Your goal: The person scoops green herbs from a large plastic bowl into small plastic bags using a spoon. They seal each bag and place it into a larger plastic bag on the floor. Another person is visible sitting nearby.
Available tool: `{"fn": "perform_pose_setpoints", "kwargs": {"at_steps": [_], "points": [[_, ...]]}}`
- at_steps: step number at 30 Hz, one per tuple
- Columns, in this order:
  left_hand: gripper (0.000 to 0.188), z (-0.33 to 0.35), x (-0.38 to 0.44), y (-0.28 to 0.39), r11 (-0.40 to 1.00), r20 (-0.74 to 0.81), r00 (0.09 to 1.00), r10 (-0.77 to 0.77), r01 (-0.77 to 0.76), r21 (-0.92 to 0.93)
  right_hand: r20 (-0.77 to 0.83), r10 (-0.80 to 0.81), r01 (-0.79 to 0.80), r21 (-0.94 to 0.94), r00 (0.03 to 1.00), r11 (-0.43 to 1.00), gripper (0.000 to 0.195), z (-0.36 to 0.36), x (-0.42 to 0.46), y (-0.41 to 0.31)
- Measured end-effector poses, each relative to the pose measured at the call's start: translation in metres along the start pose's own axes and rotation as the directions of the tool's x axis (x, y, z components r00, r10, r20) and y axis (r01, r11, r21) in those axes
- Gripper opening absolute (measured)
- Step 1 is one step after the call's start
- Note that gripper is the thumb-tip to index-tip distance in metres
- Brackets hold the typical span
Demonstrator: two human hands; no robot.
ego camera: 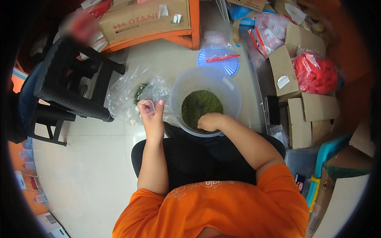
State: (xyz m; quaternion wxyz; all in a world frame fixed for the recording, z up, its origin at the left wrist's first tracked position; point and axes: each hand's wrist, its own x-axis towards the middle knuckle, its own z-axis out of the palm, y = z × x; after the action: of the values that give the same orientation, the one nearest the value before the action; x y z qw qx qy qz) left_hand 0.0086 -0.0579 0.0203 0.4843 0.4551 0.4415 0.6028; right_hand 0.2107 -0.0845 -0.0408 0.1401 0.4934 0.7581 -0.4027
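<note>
My left hand holds a small clear plastic bag, its mouth rounded between thumb and fingers. To the right of it, a translucent plastic tub stands just beyond my knees. Finely shredded dry green leaf covers the tub's bottom. My right hand reaches over the near rim into the tub, fingers curled down at the green matter; whether any is pinched in them is hidden. Left of the tub, beyond my left hand, a large crumpled clear plastic bag lies on the tiled floor with some dark green leaf in it.
A blue ribbed lid with a red strip across it lies behind the tub. Black plastic stools stand at left. An orange rack bears a cardboard carton. At right are opened cardboard boxes and red packaged goods.
</note>
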Motion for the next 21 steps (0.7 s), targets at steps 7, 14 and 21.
{"fn": "perform_pose_setpoints", "kwargs": {"at_steps": [7, 14, 21], "points": [[0.044, 0.000, 0.007, 0.006, 0.984, -0.020, 0.985, -0.172, 0.172, 0.037, -0.029, 0.194, -0.196, -0.124, 0.981, 0.973, 0.019, 0.001, 0.008, 0.003], [0.057, -0.003, 0.007, 0.010, 0.963, 0.102, 0.963, -0.251, 0.238, 0.123, -0.282, 0.311, -0.366, -0.168, 0.908, 0.915, 0.028, -0.025, 0.014, 0.026], [0.040, -0.006, 0.013, 0.007, 0.980, 0.135, 0.971, -0.197, 0.199, -0.002, -0.393, 0.265, -0.398, -0.310, 0.881, 0.864, 0.024, -0.051, 0.028, 0.016]]}}
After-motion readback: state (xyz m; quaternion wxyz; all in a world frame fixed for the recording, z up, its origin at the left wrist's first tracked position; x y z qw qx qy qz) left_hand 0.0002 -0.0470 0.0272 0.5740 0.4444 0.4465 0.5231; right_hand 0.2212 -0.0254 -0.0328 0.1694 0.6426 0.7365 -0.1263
